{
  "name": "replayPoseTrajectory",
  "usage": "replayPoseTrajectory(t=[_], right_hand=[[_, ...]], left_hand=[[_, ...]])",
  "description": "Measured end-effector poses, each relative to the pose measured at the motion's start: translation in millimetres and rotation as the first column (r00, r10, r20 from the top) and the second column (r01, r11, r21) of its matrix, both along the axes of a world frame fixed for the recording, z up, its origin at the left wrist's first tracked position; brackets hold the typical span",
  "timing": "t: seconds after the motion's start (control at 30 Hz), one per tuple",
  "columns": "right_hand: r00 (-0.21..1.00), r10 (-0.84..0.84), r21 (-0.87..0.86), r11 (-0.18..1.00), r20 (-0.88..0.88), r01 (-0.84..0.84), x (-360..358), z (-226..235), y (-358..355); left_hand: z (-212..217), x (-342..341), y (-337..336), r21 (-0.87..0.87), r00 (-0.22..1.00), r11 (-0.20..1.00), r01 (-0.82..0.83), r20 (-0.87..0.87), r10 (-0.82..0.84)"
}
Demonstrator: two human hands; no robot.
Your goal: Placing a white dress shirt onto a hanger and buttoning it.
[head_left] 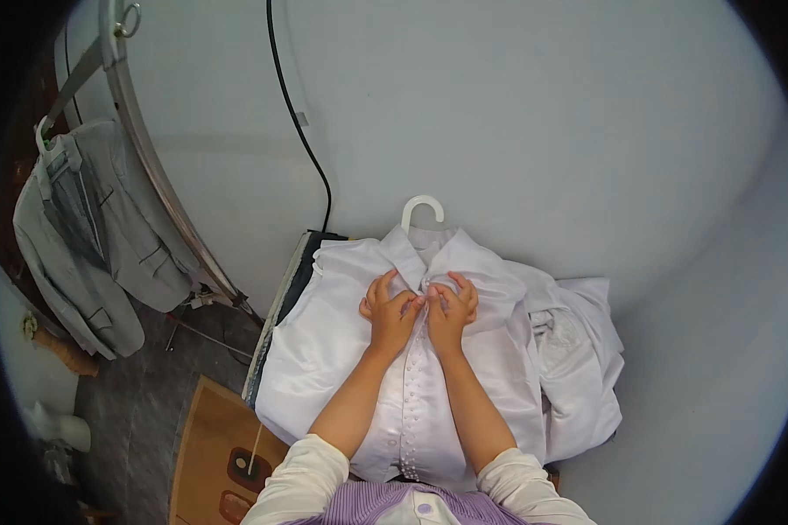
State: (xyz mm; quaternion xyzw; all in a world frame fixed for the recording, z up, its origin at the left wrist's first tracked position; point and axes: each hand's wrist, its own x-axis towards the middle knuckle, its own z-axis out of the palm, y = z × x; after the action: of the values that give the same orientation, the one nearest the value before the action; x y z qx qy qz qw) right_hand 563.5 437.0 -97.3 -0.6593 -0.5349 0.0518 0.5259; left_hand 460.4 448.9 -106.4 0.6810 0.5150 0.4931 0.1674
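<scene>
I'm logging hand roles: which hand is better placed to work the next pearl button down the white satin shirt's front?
Probably the right hand: its fingertips pinch the placket at the top of the pearl button row on the white satin shirt. The left hand rests slightly aside, steadying fabric.

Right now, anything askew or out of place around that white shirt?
Nothing damaged or spilled. The left hand and right hand pinch the button placket of the white shirt just below the collar, hanger still inside. Only untidy spot: a crumpled white garment pile bunched at its right side.

Soft, even daylight, mild glare on white fabric, heavy fisheye bending, dark vignetted rim.
</scene>
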Motion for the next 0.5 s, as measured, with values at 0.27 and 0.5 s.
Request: replayPoseTrajectory(t=[0.27, 0.5], right_hand=[[0.990, 0.134, -0.021, 0.991, -0.038, -0.135, 8, 1, -7], [0.994, 0.100, 0.002, 0.995, -0.049, -0.100, 5, -1, -1]], left_hand=[[-7, -1, 14, -0.042, 0.998, 0.999, -0.016, -0.068, 0.013], [-8, -3, 13, -0.055, 0.998, 0.996, 0.070, 0.012, -0.069]])
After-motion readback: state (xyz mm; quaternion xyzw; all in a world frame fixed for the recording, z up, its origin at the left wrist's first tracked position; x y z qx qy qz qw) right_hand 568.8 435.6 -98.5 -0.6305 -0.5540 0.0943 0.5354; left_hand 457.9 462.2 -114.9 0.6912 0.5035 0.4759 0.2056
